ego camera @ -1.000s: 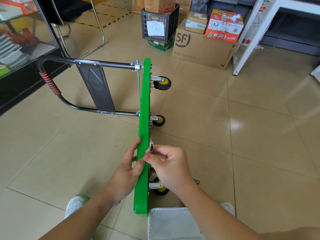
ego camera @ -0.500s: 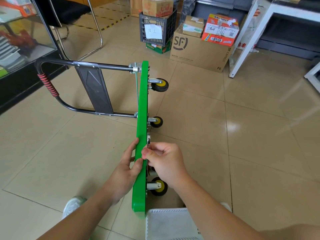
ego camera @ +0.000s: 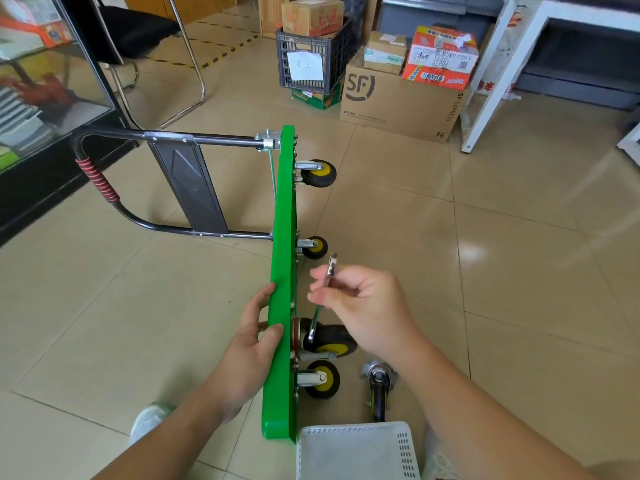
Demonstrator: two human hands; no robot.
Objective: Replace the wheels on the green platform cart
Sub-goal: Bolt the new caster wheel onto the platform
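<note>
**Item:** green plastic platform cart [ego camera: 282, 271], stood on one long side on the tiled floor [ego camera: 519, 271]. Its deck is vertical and seen edge-on, with the long axis running from the person's feet away towards the cardboard boxes [ego camera: 398, 98].
- The black tubular handle [ego camera: 104, 188] lies out to the left.
- Four black-and-yellow casters jut to the right, two at the far end and two at the near end.

**Hands:**
- The left hand [ego camera: 252, 337] grips the deck's upper edge towards the near end, thumb on the rim and fingers down the left face.
- The right hand [ego camera: 370, 306] sits just right of the deck and pinches a slim silver metal spanner [ego camera: 328, 271] near its middle.

**Relation that governs the next move:**
- The spanner slants down and inward, its lower end reaching the upper near-end caster [ego camera: 332, 339], directly below the right hand.
- The right hand is the nearer to the fixings; the left hand likely only steadies the deck.

**Nearby:** a loose dark caster [ego camera: 379, 386] lies on the floor beside the near end, next to a white perforated plastic basket [ego camera: 356, 448].

**Not legible:**
- Whether the spanner head sits on a nut.
- The caster bolts, which are only a row of specks.
- The basket, which is cut off at the bottom, contents unseen.
- Whether the mounted casters are old or new.
</note>
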